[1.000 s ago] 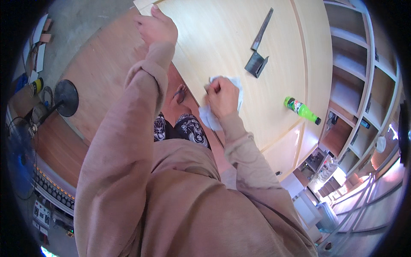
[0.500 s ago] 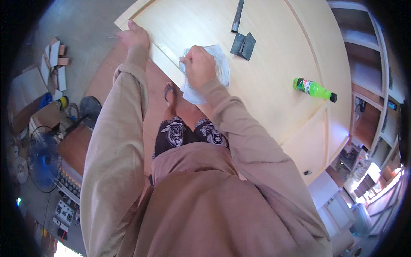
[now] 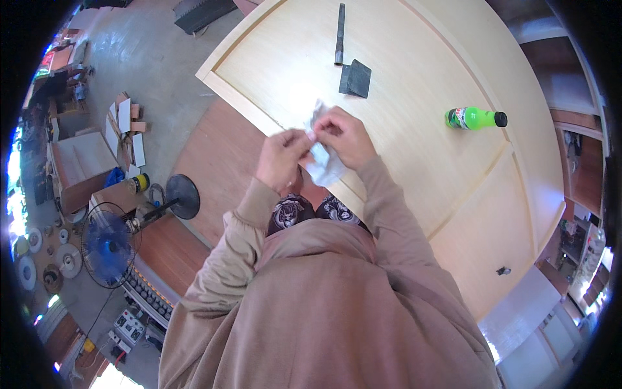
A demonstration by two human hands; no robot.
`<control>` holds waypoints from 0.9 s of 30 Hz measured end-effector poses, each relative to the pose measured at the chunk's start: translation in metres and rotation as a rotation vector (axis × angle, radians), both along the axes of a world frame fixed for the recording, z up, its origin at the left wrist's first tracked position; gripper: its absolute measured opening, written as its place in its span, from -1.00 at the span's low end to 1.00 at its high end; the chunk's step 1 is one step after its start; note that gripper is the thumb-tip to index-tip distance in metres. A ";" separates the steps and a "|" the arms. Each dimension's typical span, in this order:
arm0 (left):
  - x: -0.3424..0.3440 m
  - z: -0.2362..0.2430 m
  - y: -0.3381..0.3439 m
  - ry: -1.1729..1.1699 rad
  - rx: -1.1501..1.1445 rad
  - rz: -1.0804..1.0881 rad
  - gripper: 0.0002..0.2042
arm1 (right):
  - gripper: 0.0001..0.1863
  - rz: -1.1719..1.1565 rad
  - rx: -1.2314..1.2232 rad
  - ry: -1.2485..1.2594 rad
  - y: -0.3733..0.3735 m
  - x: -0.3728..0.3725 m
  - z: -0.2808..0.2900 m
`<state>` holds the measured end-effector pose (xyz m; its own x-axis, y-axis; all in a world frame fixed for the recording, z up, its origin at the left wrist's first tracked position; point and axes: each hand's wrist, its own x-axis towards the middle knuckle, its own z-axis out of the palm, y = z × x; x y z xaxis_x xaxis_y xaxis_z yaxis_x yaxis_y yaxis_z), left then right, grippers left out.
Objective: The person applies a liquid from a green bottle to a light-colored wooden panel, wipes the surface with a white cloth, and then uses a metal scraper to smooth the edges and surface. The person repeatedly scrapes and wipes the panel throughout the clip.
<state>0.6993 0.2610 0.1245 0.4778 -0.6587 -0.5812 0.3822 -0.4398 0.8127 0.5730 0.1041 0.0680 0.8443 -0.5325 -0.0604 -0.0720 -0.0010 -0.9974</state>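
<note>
My left hand (image 3: 280, 159) and my right hand (image 3: 345, 137) meet over the near edge of a pale wooden panel (image 3: 414, 123). My right fingers pinch a crumpled, thin white sheet (image 3: 327, 167), paper or plastic; I cannot make out which. Part of it hangs below the hands and part sticks up behind them. The fingertips of my left hand are closed against it, beside the right ones. Farther off on the panel lies a folded piece of dark sandpaper (image 3: 355, 79), with a dark tube (image 3: 339, 35) just beyond.
A green bottle with a black cap (image 3: 473, 118) lies on the panel at right. Raised strips cross the panel, and a small dark piece (image 3: 503, 271) rests near its lower corner. On the left stand a fan (image 3: 109, 245) and wood offcuts (image 3: 126, 129). Shelving (image 3: 580, 120) lines the right.
My left hand has left the panel's far left corner and come to the sheet. The sheet, earlier spread under my right fist, is now lifted and bunched between both hands. The view has shifted.
</note>
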 end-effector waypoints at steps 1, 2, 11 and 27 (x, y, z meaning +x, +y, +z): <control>-0.011 0.001 0.007 0.105 0.020 0.017 -0.65 | -0.81 0.029 -0.072 0.041 0.001 -0.016 0.006; -0.021 0.002 0.015 0.220 0.079 0.043 -0.67 | -0.81 0.077 -0.064 0.103 0.006 -0.028 0.011; -0.058 -0.012 0.063 0.166 0.174 0.151 -0.77 | -0.83 0.007 -0.113 0.211 0.063 -0.071 0.013; 0.179 -0.051 0.212 -0.347 0.243 0.711 -0.59 | -0.79 -0.107 -0.568 0.404 0.045 0.017 -0.025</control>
<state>0.8786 0.4728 0.0735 0.9117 -0.0064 -0.4108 0.3801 -0.3664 0.8493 0.5900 0.1493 0.0435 0.7558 -0.6532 -0.0460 -0.4651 -0.4859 -0.7400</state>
